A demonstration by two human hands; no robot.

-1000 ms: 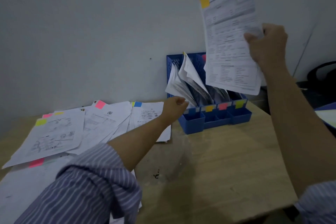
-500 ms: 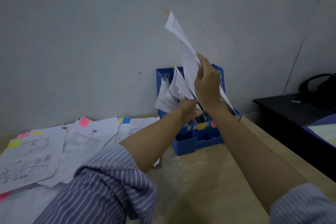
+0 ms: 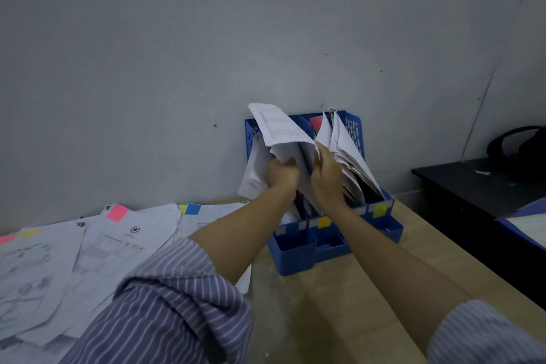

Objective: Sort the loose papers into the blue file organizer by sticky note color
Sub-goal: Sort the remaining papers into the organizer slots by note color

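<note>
The blue file organizer [image 3: 356,130] stands against the wall, its slots stuffed with white sheets. Orange [image 3: 323,221] and yellow [image 3: 379,210] sticky labels mark its front. My left hand [image 3: 282,171] grips a bundle of filed papers [image 3: 279,127] and holds them bent to the left. My right hand [image 3: 326,174] is down inside the middle slot, fingers curled on a sheet [image 3: 350,156] among the papers there. Loose papers [image 3: 97,248] with pink [image 3: 117,212], blue [image 3: 192,209] and yellow [image 3: 29,233] sticky notes lie spread on the table to the left.
The wooden table [image 3: 339,304] runs to a right edge. Beyond it is a black desk [image 3: 472,186] with a dark bag [image 3: 523,145] and a blue folder [image 3: 526,221]. A grey wall [image 3: 177,68] is directly behind the organizer.
My right hand brought the yellow-tagged sheet down from high above into the organizer. My left hand moved from the organizer's front to the filed papers and pulled them aside.
</note>
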